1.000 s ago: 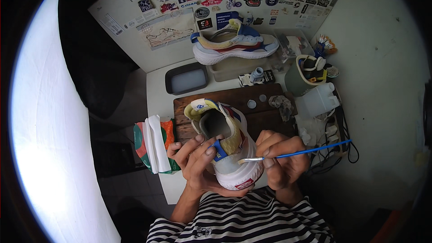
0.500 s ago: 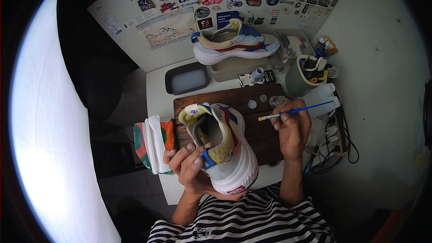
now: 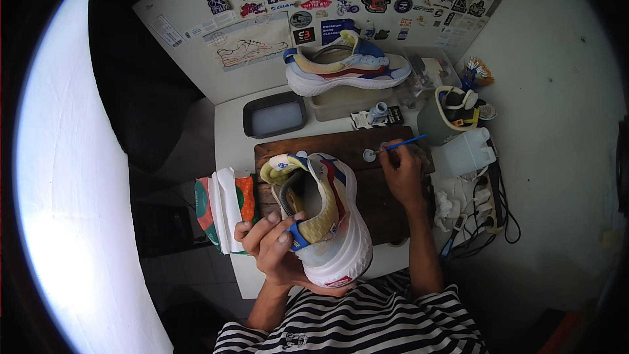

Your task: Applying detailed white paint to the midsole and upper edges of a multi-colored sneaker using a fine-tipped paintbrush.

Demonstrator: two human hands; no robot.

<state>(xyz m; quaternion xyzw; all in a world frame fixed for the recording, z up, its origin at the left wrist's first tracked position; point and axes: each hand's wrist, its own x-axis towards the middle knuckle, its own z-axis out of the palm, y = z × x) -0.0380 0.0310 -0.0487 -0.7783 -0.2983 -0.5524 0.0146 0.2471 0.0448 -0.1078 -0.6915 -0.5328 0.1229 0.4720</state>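
Note:
My left hand is closed on the heel of a sneaker, tilted with its white sole toward the right and its yellow collar facing up. A blue pull tab shows by my fingers. In my right hand a thin paintbrush with a blue handle is pinched, its bristles dipping at a small round paint cap on the dark wooden board. The matching sneaker rests farther back on a clear plastic container.
A dark tray of liquid and a small open bottle stand behind the board. Wipes lie at left. On the right are a brush holder, a translucent jug, crumpled tissue and a power strip with cables.
My right hand has moved away from me and left, lowering the brush tip from the air to the small round cap. My left hand keeps the sneaker nearly still.

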